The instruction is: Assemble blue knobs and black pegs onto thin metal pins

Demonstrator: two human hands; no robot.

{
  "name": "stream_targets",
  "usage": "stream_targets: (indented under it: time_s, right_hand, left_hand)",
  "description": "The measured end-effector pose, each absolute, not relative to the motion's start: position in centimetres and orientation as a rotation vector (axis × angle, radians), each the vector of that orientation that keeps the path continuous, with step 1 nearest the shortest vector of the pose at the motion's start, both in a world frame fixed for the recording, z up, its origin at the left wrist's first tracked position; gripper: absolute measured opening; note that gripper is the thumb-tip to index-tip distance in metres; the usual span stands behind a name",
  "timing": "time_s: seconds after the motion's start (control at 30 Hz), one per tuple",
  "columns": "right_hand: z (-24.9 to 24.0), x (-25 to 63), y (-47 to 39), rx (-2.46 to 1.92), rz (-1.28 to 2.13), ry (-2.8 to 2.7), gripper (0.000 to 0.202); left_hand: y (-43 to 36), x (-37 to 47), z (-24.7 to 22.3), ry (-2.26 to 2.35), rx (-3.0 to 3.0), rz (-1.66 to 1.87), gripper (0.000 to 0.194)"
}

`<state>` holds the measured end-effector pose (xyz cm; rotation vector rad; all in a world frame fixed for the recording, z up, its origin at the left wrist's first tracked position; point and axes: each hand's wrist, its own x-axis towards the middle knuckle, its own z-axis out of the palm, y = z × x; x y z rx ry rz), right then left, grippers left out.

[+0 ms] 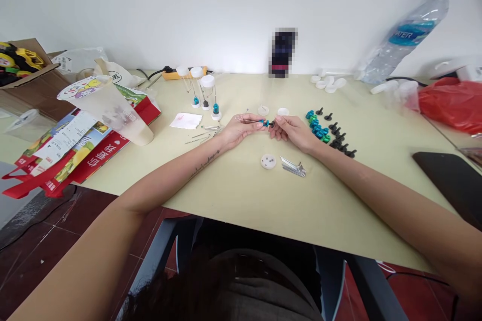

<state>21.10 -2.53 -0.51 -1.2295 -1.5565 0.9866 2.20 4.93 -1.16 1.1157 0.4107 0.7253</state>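
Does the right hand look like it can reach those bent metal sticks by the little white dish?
Probably yes: the bent metal sticks lie close to the right hand, uncovered. But its fingers seem busy with a small black piece.

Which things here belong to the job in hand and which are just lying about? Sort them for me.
Probably the job: blue-and-black piece in the fingers; blue and green parts; black parts; hex keys; white lid with dark bits.

Apparently lying about: drink cup; water bottle; red plastic bag; cardboard box; dark flat object.
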Motion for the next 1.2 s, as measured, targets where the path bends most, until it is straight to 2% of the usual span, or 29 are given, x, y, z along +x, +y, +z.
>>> stream_targets:
  time_s: [0.17,1.03,1.2]
  right_hand:
    - [-0.3,21.1,-2.7,-1.158,0.965,-1.436,0.048]
    - [0.0,21.1,-3.0,-1.182,1.016,-1.424,0.047]
    - [0.7,21.0,-3.4,-1.215,0.880,-1.467,0.048]
  left_hand:
    - [4.8,2.3,-1.0,0.465,1.076,0.750,0.026]
    - [4.6,2.2,-0.6,0.452,1.043,0.709,0.028]
    - [4.5,2.1,-0.7,0.457,1.035,0.719,0.029]
